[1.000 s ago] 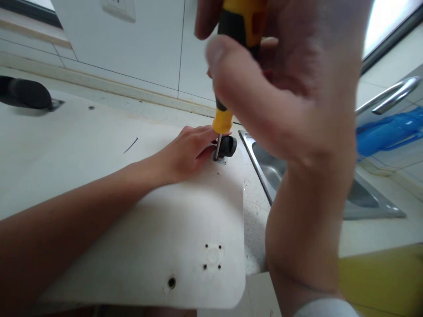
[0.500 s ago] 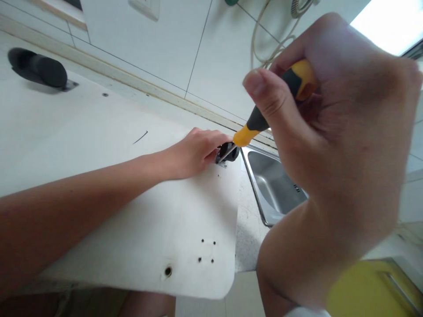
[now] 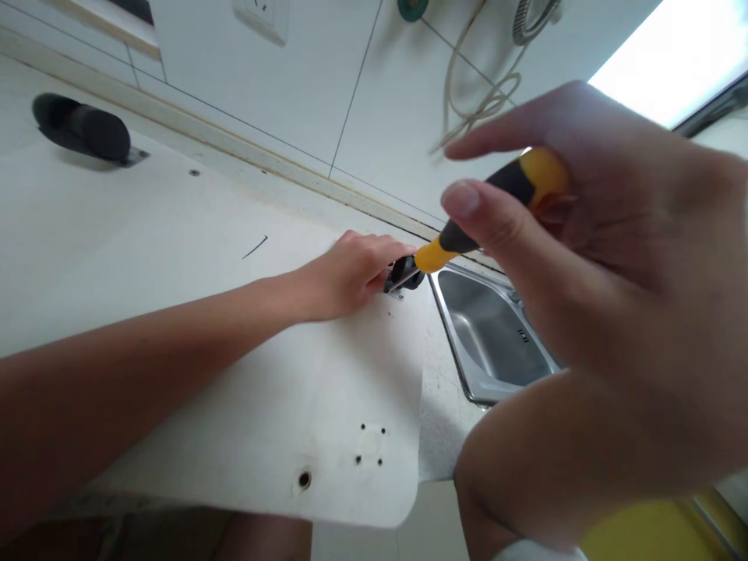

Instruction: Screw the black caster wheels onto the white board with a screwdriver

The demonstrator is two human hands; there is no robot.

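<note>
A white board [image 3: 251, 374] lies flat on the counter with screw holes near its front corner. My left hand [image 3: 344, 273] rests on its far right corner, fingers steadying a small black caster wheel [image 3: 404, 274] on a metal plate. My right hand [image 3: 590, 257] fills the right of the view, close to the camera. It grips a yellow and black screwdriver [image 3: 485, 210] that slants down to the left, its tip at the caster. The index finger is stretched out above the handle.
A second black caster [image 3: 82, 128] sits at the board's far left corner. A steel sink [image 3: 496, 335] is sunk into the counter right of the board. White tiled wall behind carries a socket [image 3: 262, 15] and a looped hose [image 3: 491, 86].
The screwdriver has tipped from nearly upright to a low slant. My right hand has dropped lower in view and its fingers have loosened. My left hand has stayed on the caster.
</note>
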